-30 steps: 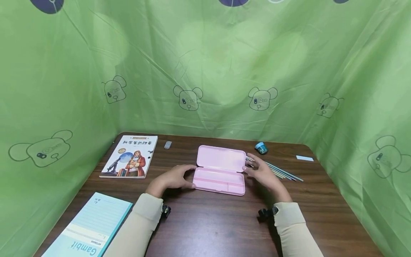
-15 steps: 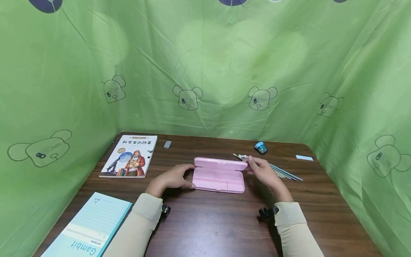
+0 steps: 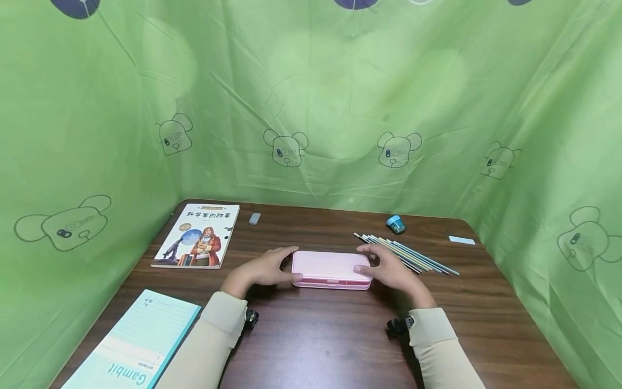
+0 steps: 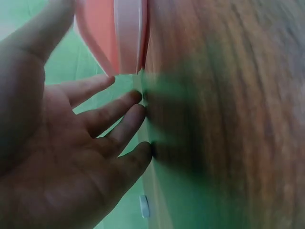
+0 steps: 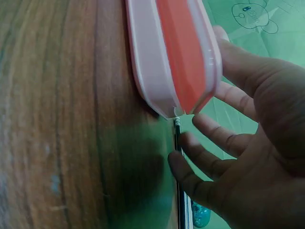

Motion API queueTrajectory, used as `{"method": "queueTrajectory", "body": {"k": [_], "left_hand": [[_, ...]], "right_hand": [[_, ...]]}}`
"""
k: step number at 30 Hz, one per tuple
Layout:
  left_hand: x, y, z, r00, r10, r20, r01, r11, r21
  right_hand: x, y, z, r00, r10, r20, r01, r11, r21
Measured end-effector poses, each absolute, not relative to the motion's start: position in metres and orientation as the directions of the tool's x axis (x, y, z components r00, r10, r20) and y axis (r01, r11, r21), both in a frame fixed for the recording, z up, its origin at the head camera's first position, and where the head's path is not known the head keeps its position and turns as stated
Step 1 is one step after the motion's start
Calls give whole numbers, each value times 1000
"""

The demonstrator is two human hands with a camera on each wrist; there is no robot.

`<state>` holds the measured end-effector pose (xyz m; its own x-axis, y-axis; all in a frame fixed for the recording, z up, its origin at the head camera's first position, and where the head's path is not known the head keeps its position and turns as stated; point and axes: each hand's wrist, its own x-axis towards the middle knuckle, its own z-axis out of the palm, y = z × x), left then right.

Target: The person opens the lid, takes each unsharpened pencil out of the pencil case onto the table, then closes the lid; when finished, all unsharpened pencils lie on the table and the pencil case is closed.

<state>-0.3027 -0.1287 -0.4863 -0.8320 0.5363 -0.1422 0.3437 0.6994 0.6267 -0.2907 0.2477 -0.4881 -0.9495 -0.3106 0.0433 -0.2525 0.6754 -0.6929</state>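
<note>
A pink pencil case (image 3: 330, 265) sits mid-table with its lid folded nearly down. The front gap shows a reddish inside, also seen at the case's end in both wrist views. My left hand (image 3: 266, 267) holds the left end, thumb at the front corner and index finger at the back corner. At the right end, my right hand (image 3: 391, 268) grips with its thumb on the lid (image 5: 209, 67) and a finger behind. The lower fingers of both hands stay spread past the ends. Several pencils (image 3: 413, 254) lie fanned behind the right hand.
A blue sharpener (image 3: 396, 224) stands behind the pencils, with a white strip (image 3: 461, 240) farther right. A grey eraser (image 3: 255, 219) and a picture-covered book (image 3: 196, 236) lie back left. The lined notebook (image 3: 136, 340) is front left. Green curtain (image 3: 340, 108) surrounds the table (image 3: 316, 340).
The lid has swung forward and down from fully open to nearly closed. My right hand has followed it, its thumb now on top. The left hand stays at the left end.
</note>
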Motion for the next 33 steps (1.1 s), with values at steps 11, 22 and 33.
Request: {"method": "queueTrajectory", "body": {"k": [11,22,33], "left_hand": [[-315,-133,-518,-857,489,-164,302,733,610],[-303,-126,-494,-835,503,-225,291,749,595],[-311,-124,-511,-839,499,-215,286,742,606]], "right_hand": [[-288,241,-493,-929,-365,-57,-268,772,-577],[-287,242,-492,-920,-384,-84,-281,792,-542],[-288,238,-492,-927,-355,-121,-236,803,-548]]}}
